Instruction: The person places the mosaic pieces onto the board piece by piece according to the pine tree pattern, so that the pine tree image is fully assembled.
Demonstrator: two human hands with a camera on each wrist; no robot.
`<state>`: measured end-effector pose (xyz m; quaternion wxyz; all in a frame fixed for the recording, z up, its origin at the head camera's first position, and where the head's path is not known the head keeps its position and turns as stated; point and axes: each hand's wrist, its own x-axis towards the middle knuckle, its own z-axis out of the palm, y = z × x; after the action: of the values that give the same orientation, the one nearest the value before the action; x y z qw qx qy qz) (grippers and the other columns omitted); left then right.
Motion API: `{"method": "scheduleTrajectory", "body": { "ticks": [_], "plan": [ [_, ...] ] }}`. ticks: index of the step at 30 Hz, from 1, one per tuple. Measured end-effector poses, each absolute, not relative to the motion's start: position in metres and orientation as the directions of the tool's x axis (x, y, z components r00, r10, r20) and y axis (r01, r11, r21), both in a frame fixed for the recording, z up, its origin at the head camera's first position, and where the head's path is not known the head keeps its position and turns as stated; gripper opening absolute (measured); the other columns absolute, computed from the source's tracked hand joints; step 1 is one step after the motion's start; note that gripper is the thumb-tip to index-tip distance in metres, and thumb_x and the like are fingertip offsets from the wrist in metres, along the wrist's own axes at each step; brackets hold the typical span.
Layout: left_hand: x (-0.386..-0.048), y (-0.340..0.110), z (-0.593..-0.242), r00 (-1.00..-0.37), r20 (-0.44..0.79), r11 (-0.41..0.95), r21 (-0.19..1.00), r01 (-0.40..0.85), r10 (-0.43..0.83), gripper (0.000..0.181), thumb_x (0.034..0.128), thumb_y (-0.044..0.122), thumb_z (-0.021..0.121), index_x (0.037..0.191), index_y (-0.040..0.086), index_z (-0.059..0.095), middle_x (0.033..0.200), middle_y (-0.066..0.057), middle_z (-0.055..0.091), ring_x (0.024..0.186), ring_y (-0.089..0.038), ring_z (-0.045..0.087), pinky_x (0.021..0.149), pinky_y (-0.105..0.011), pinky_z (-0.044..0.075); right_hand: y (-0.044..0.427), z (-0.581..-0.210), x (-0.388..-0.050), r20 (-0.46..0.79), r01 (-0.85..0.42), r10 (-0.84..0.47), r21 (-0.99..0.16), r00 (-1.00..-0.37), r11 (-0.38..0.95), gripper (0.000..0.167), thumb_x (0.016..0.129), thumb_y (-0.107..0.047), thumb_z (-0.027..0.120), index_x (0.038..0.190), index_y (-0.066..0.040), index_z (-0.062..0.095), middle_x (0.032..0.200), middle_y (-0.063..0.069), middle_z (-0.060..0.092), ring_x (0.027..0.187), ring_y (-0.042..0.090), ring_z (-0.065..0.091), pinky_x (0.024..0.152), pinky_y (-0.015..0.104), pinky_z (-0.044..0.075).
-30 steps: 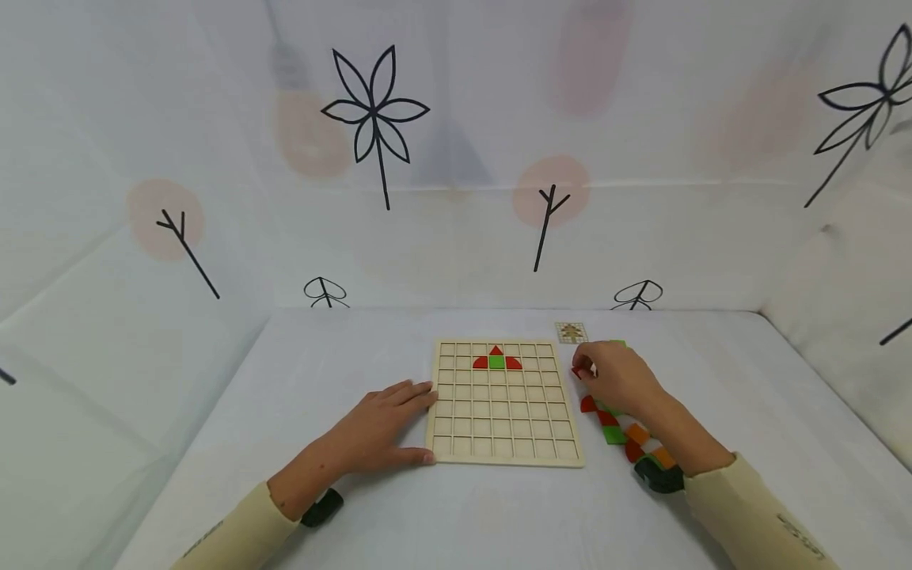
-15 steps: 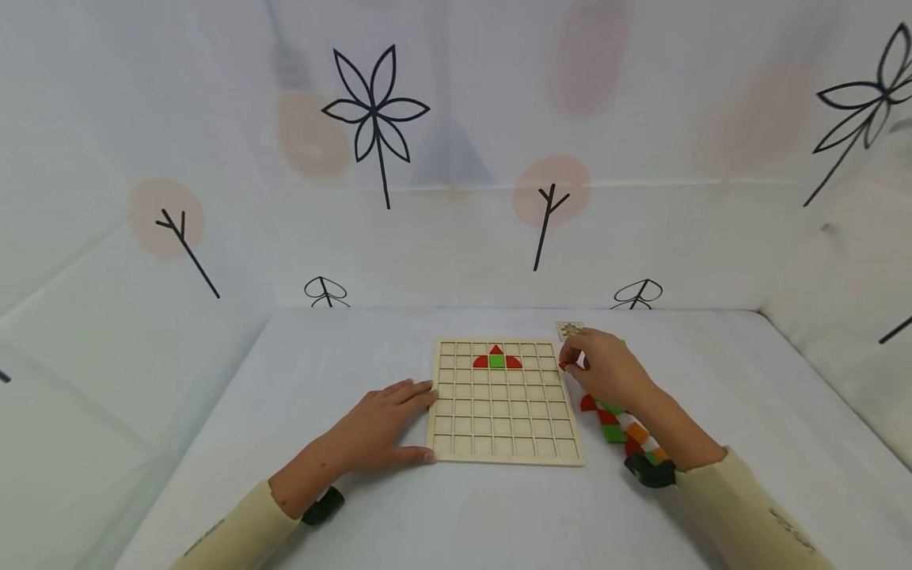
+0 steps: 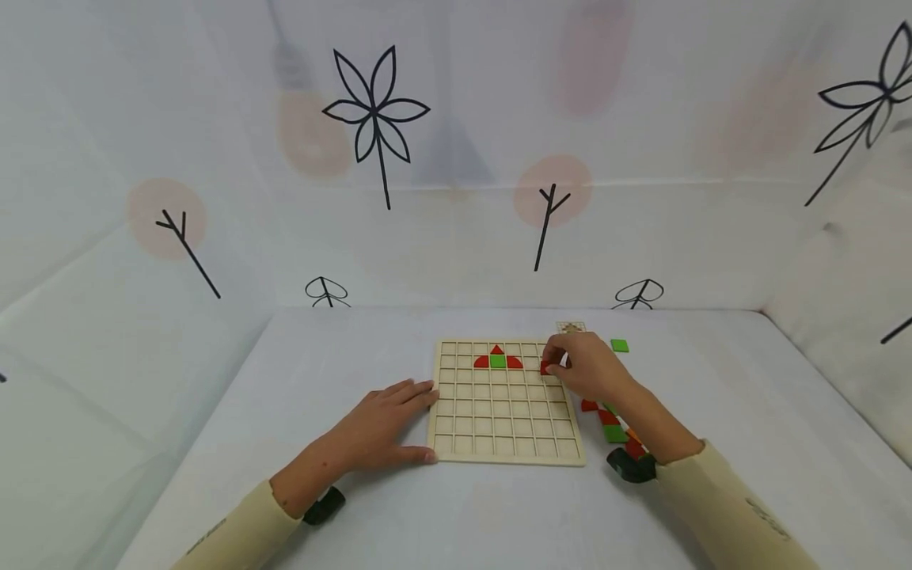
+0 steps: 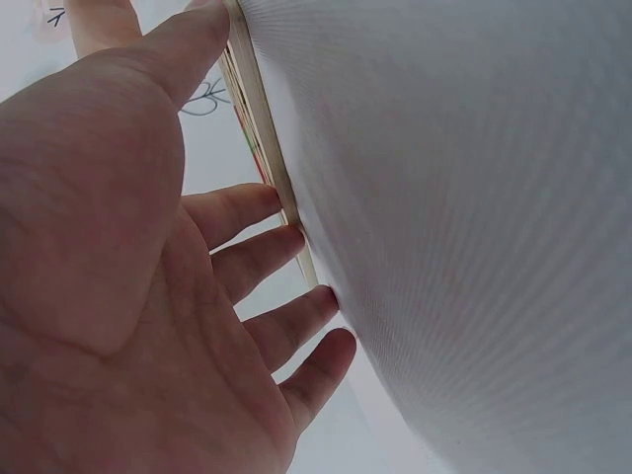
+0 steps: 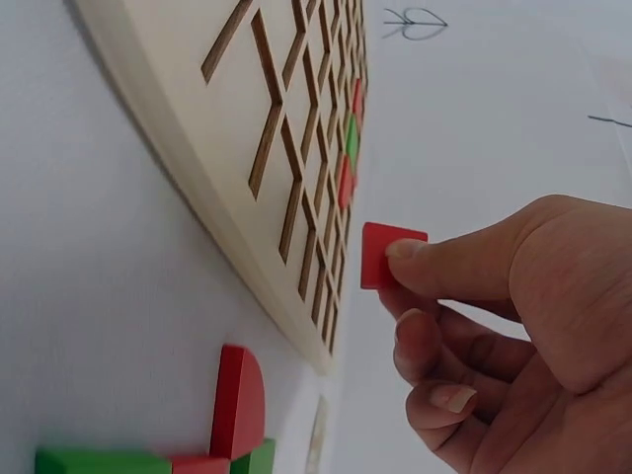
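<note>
A wooden grid board (image 3: 480,427) lies on the white table. In its upper rows sit a red triangle (image 3: 496,350), a green square (image 3: 497,362) and two red rounded tiles (image 3: 514,362). My right hand (image 3: 587,368) pinches a red tile (image 5: 377,259) between thumb and index finger, over the board's upper right part; the tile is clear of the board in the right wrist view. My left hand (image 3: 381,427) rests at the board's left edge, fingers nearly straight and spread, fingertips and thumb touching the rim in the left wrist view (image 4: 217,257).
Right of the board lies a group of loose red, green and orange tiles (image 3: 614,434), partly hidden by my right arm. A lone green square tile (image 3: 620,346) lies farther back. Behind my right hand is a small pattern card (image 3: 571,326), partly covered.
My right hand has moved left with the red tile, from beside the board to over its upper right part. The left hand has stayed at the board's edge.
</note>
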<state>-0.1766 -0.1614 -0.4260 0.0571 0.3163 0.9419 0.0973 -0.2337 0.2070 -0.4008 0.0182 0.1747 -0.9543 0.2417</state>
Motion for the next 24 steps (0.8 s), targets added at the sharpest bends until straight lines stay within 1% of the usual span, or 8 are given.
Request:
{"method": "scheduleTrajectory", "body": {
  "ticks": [4, 11, 15, 18, 24],
  "plan": [
    [-0.177, -0.162, -0.426, -0.794, -0.045, 0.781, 0.22, 0.585, 0.607, 0.091, 0.092, 0.07, 0.07, 0.165, 0.023, 0.041, 0.172, 0.001, 0.036, 0.158, -0.033, 0.032, 0.12, -0.06, 0.036, 0.201, -0.4, -0.235, 0.123, -0.358, -0.34, -0.457, -0.932, 0.814, 0.008, 0.096, -0.004, 0.076, 0.095, -0.012, 0.075, 0.09, -0.001, 0.072, 0.083, 0.019, 0.061, 0.076, 0.037, 0.055],
    [-0.176, -0.162, -0.425, -0.794, -0.042, 0.779, 0.229, 0.583, 0.607, 0.09, 0.092, 0.067, 0.072, 0.164, 0.022, 0.042, 0.171, -0.001, 0.037, 0.158, -0.034, 0.033, 0.119, -0.061, 0.037, 0.194, -0.405, -0.238, 0.099, -0.353, -0.351, -0.485, -0.931, 0.8, 0.007, 0.096, -0.005, 0.077, 0.096, -0.012, 0.076, 0.091, -0.002, 0.072, 0.083, 0.019, 0.059, 0.077, 0.035, 0.053],
    [-0.176, -0.162, -0.425, -0.792, -0.039, 0.776, 0.235, 0.585, 0.609, 0.09, 0.0922, 0.067, 0.072, 0.164, 0.021, 0.042, 0.171, -0.002, 0.037, 0.158, -0.035, 0.032, 0.119, -0.061, 0.037, 0.192, -0.41, -0.24, 0.103, -0.362, -0.359, -0.483, -0.928, 0.797, 0.001, 0.096, -0.009, 0.078, 0.097, -0.01, 0.077, 0.089, -0.003, 0.072, 0.081, 0.018, 0.059, 0.076, 0.033, 0.053],
    [-0.176, -0.163, -0.425, -0.792, -0.04, 0.776, 0.234, 0.585, 0.609, 0.091, 0.0922, 0.067, 0.072, 0.164, 0.022, 0.042, 0.171, -0.001, 0.036, 0.158, -0.035, 0.032, 0.119, -0.061, 0.036, 0.191, -0.413, -0.24, 0.104, -0.363, -0.359, -0.484, -0.927, 0.796, 0.004, 0.098, -0.012, 0.077, 0.097, -0.008, 0.078, 0.089, -0.003, 0.072, 0.08, 0.017, 0.059, 0.075, 0.033, 0.053],
    [-0.177, -0.163, -0.426, -0.795, -0.052, 0.783, 0.224, 0.58, 0.604, 0.092, 0.092, 0.071, 0.069, 0.166, 0.024, 0.039, 0.172, 0.002, 0.034, 0.159, -0.032, 0.031, 0.121, -0.059, 0.035, 0.19, -0.418, -0.241, 0.105, -0.34, -0.332, -0.482, -0.937, 0.807, 0.005, 0.097, -0.011, 0.078, 0.099, -0.007, 0.078, 0.091, -0.002, 0.073, 0.081, 0.017, 0.06, 0.076, 0.034, 0.053]
  ]
}}
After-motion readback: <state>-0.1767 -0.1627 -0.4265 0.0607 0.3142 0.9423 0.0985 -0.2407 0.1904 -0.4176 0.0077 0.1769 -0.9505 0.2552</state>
